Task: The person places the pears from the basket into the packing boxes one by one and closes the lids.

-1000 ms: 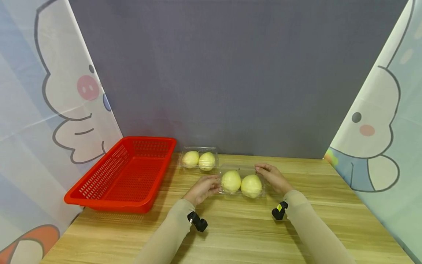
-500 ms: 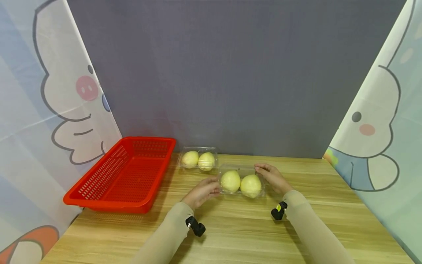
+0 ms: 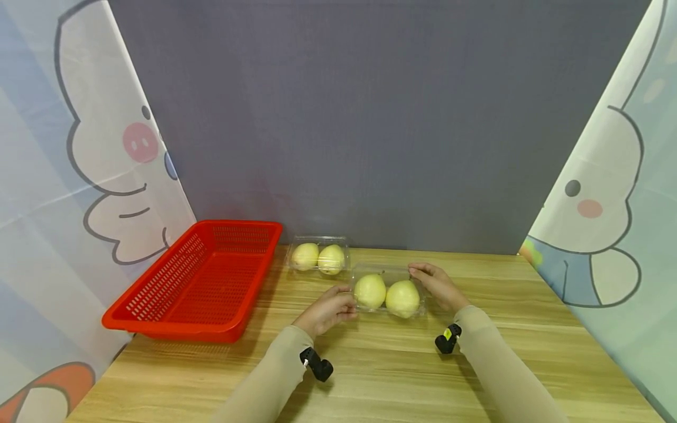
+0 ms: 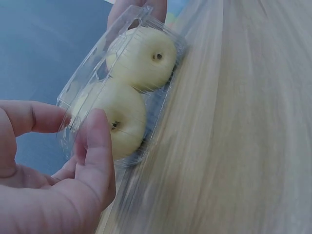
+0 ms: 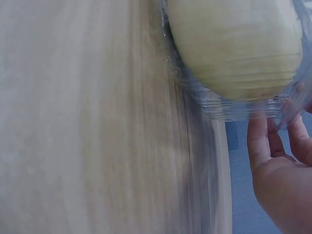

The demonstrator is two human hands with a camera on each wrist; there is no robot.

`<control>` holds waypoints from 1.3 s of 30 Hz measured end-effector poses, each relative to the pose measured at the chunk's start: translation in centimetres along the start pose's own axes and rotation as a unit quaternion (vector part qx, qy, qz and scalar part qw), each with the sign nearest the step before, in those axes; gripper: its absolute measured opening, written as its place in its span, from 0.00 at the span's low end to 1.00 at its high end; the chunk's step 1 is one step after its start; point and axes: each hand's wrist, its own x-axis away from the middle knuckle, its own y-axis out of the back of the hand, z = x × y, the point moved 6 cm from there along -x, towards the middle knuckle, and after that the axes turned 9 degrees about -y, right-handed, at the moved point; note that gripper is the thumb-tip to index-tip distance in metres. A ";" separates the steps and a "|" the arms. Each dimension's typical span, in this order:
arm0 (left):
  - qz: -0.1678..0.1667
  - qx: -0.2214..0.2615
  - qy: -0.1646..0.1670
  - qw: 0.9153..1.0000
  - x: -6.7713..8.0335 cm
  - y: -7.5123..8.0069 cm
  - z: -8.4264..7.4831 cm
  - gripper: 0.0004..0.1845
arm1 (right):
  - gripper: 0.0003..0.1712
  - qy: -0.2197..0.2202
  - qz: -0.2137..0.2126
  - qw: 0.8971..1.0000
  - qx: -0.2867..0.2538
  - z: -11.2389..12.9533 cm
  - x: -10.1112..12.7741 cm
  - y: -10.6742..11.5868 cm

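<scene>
A clear plastic clamshell box (image 3: 388,270) with two pale yellow pears (image 3: 403,298) sits between my hands on the wooden table. At its left end, my left hand (image 3: 329,311) pinches the plastic edge; in the left wrist view, its fingertips (image 4: 100,129) overlap the nearer pear. My right hand (image 3: 436,286) holds the opposite end near the back corner. The right wrist view shows its thumb and fingers on either side of the plastic rim, beside a pear (image 5: 239,48). Part of the right hand is hidden behind the box in the left wrist view.
A second clear box (image 3: 319,239) with two pears stands further back, just left of the first. To the left is a red slotted plastic basket (image 3: 240,317). A grey panel (image 3: 370,129) rises behind the table (image 3: 402,376), with cartoon-printed cloth on both sides.
My left hand draws back slightly from the box's left end, then returns with its fingers at the front left corner. The right hand and both boxes stay in place.
</scene>
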 end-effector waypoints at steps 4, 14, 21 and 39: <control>-0.004 0.004 -0.005 1.000 -0.1 0.0 0.1 0.36 | 0.35 -0.004 0.000 1.000 -0.008 0.0 0.2 0.0; -0.016 0.017 -0.002 1.000 0.0 0.0 0.3 0.36 | 0.35 -0.017 -0.023 1.000 -0.002 0.1 0.8 0.2; -0.023 0.026 0.001 0.999 -0.2 0.0 0.3 0.36 | 0.34 -0.037 -0.017 0.999 0.021 0.4 1.7 0.4; -0.024 0.026 -0.003 0.999 -0.3 0.0 0.5 0.36 | 0.36 -0.040 0.050 0.997 0.047 0.0 5.7 -0.2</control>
